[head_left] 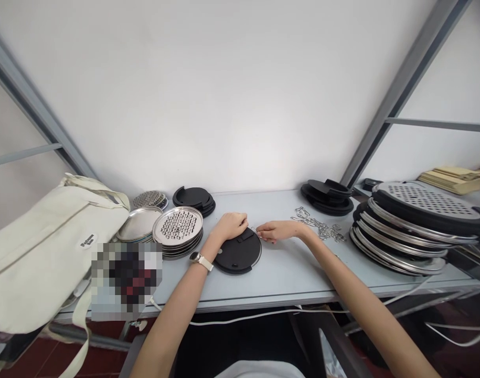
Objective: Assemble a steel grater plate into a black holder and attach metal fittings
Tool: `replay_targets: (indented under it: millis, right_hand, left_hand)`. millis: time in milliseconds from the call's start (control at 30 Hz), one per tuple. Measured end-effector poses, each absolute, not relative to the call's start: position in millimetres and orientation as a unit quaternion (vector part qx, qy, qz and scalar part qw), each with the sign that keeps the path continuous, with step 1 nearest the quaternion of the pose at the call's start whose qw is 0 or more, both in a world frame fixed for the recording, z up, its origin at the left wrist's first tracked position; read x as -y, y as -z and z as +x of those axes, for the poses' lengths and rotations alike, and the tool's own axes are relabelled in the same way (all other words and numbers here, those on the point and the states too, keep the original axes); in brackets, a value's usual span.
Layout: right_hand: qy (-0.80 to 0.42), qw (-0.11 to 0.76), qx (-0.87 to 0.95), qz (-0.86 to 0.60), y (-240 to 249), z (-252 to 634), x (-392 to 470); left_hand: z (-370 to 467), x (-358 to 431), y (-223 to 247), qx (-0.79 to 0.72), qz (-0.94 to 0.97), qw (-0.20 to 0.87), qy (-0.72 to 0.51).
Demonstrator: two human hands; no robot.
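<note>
A round black plastic disc (238, 254) with a raised block and a thin metal rim on its right side lies flat on the table before me. My left hand (231, 226), a watch on its wrist, rests on the disc's upper left edge with fingers curled around it. At the disc's upper right edge, my right hand (277, 231) has its fingertips pinched together on what looks like a small metal wire clip, mostly hidden. Several loose metal wire clips (324, 228) lie to the right of that hand. Left of the disc is a stack of metal grater discs (177, 228).
A plain round metal plate (140, 223) and black discs (193, 198) sit at the back left. More black discs (327, 197) lie at the back right, near a tall stack of large grater discs (416, 228). A cream bag (46, 252) covers the left end.
</note>
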State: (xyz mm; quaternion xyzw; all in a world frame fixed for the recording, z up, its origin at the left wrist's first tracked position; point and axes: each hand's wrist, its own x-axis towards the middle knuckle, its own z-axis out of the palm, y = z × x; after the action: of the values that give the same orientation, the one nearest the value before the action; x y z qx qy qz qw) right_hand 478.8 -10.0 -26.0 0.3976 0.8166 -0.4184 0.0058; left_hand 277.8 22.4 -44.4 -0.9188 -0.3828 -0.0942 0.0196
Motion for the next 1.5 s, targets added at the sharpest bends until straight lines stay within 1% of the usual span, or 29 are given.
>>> replay_targets:
  millis: [533,767,1067,1500]
  right_hand:
    - [0.442,-0.005,-0.815,0.375,25.2,481.7,8.8]
    - [0.433,-0.011,-0.820,0.375,28.1,481.5,7.9]
    - [0.428,0.012,-0.825,0.370,22.9,480.3,10.2]
    - [0.439,0.011,-0.822,0.363,25.5,481.3,9.2]
  left_hand:
    - [277.4,-21.3,43.5,0.390,-0.917,0.018,0.088]
    - [277.4,-20.6,43.3,0.390,-0.916,0.014,0.091]
    - [277.4,-19.7,42.4,0.392,-0.915,0.009,0.091]
    - [277.7,-21.5,43.2,0.385,-0.918,0.008,0.094]
